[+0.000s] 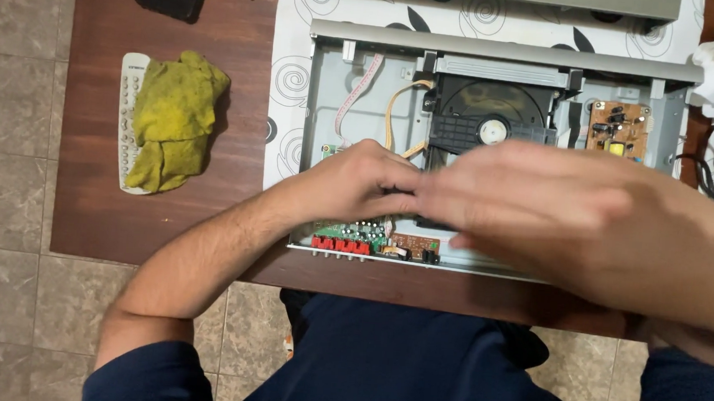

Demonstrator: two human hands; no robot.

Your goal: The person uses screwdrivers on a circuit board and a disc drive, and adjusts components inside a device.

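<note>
hands over opened disc player

your blurred right hand (573, 224) hides the player's (494, 151) middle; i cannot tell its grip. your left hand (367, 180), fingers curled, meets it above the green board (350, 233). wooden table (163, 212), tiled floor (7, 117), yellow cloth (174, 116) on a remote (130, 92).

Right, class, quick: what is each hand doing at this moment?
Left hand: curled inside the open disc player; grip hidden.
Right hand: blurred, fingers extended over the player, holding nothing visible.

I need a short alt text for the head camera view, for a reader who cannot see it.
Two bare hands, left hand and blurred right hand, meet inside an opened grey metal disc player on a dark brown wooden table. A crumpled yellow-green cloth lies on a white remote control to the left.
</note>
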